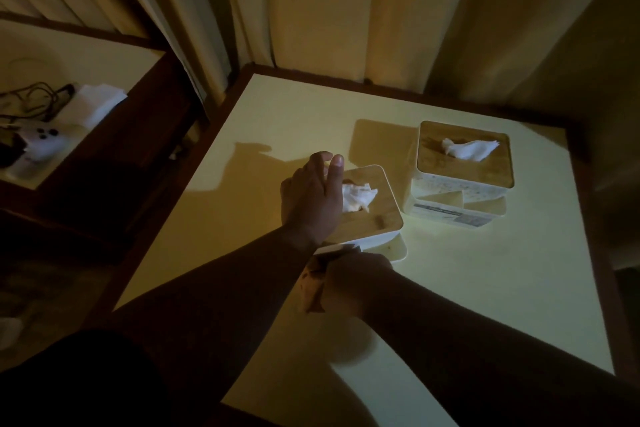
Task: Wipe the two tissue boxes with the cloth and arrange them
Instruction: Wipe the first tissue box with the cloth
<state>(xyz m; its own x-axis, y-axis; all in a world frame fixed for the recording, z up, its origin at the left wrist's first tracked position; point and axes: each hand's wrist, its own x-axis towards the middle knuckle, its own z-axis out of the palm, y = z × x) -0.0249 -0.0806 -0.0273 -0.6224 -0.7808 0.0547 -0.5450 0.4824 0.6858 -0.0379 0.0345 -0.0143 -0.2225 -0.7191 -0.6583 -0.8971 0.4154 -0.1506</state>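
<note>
Two wood-lidded tissue boxes (363, 215) (464, 166) (cloth (313, 284) perhaps crumpled)

Near tissue box (370, 215) stands left of and before far tissue box (464, 170) on table (485, 288)

No text can be read anywhere. The far tissue box (460, 170), beyond and to the right of the right hand (349, 282), carries a pale label strip (446, 213) along its lower front wall with a dark band of print, too small and blurred to make out
</note>
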